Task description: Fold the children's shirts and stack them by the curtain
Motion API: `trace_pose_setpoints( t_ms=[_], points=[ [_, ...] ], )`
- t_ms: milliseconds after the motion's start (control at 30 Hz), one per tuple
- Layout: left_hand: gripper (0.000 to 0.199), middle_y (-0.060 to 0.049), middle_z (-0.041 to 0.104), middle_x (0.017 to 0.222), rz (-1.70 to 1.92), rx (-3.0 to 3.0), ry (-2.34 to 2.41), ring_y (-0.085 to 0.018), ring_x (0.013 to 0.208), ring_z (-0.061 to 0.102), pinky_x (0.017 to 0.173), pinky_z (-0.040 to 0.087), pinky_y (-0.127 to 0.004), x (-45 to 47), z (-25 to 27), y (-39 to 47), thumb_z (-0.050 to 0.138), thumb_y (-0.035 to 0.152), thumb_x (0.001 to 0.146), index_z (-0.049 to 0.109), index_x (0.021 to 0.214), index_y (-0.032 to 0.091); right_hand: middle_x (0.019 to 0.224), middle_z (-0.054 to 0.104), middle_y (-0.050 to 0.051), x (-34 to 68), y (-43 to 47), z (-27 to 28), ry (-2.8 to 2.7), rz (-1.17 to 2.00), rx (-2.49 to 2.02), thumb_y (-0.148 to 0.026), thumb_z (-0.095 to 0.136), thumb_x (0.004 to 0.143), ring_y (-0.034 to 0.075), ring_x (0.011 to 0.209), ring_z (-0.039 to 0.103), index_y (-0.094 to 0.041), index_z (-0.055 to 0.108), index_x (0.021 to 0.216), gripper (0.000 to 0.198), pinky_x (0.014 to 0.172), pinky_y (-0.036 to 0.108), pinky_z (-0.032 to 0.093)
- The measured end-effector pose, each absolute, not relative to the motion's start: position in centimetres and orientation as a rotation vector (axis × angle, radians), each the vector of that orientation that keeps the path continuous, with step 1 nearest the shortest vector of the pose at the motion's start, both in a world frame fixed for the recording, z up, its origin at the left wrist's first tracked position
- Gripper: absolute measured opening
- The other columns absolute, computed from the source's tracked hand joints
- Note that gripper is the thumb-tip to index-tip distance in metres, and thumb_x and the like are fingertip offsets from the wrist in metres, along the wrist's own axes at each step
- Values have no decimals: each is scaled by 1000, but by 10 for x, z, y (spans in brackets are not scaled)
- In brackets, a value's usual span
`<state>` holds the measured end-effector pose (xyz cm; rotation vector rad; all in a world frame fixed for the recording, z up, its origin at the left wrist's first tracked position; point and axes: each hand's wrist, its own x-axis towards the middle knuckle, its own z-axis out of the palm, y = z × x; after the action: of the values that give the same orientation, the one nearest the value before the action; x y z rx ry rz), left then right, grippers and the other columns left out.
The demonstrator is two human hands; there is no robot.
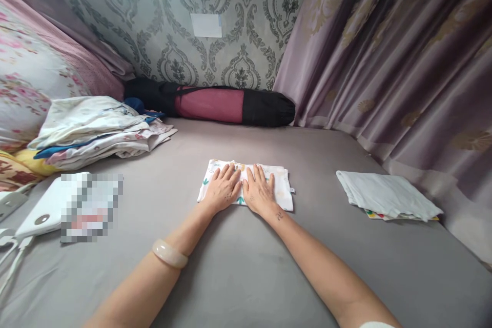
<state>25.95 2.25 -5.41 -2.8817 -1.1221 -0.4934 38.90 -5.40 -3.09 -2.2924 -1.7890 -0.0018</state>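
Note:
A folded white cloth with green and yellow prints lies flat in the middle of the grey bed sheet. Its outline is a neat rectangle, and a small tag sticks out at the right edge. My left hand rests palm down on the left half, fingers stretched out and pointing away from me. Beside it, my right hand presses flat on the middle and right part, fingers also extended. The two thumbs nearly meet. Both palms hide much of the cloth's print, and neither hand grips anything.
Left, a pile of clothes lies near a floral pillow. Closer stand a white device with cables and a blurred-out item. Right is a folded pale cloth stack. A black-and-red long bag lies along the wall.

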Motion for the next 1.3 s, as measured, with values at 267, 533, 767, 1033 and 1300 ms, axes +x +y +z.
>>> trace_pose_setpoints(
  t_ms=[267,533,767,1033,1300],
  points=[
    [42,-12,47,147,-569,-2909,-1087,-28,138,40,111,32,-48,258,-48,25,32,35,99,53,132,19,158,29,16,384,-49,-24,-1797,78,-2310,-31,26,99,29,146,21,-11,37,148,54,114,59,12],
    [27,-12,59,132,-699,-2696,-1372,-28,133,44,109,34,-47,242,-40,30,40,23,93,61,109,20,160,24,14,357,-33,-22,-1887,144,-2203,-35,24,100,26,148,18,-10,28,152,58,118,52,8],
    [27,-14,64,114,-757,-2619,-1629,-26,103,60,89,46,-39,229,-44,39,39,28,94,64,101,18,160,22,13,353,-31,-34,-1869,91,-2210,-38,24,100,24,148,15,-10,27,153,59,118,52,6],
    [30,-12,65,98,-861,-2605,-1875,-26,95,60,85,49,-39,221,-48,51,42,27,93,64,110,17,160,23,14,351,-31,-26,-1863,139,-2236,-37,24,100,25,148,16,-9,28,152,59,118,53,7],
    [30,-9,69,98,-1273,-2704,-1880,-20,93,62,88,49,-35,219,-50,61,42,14,88,62,109,16,160,20,15,332,-17,-20,-1940,149,-2159,-35,24,100,27,148,14,-7,30,151,59,119,49,5]
  ],
)
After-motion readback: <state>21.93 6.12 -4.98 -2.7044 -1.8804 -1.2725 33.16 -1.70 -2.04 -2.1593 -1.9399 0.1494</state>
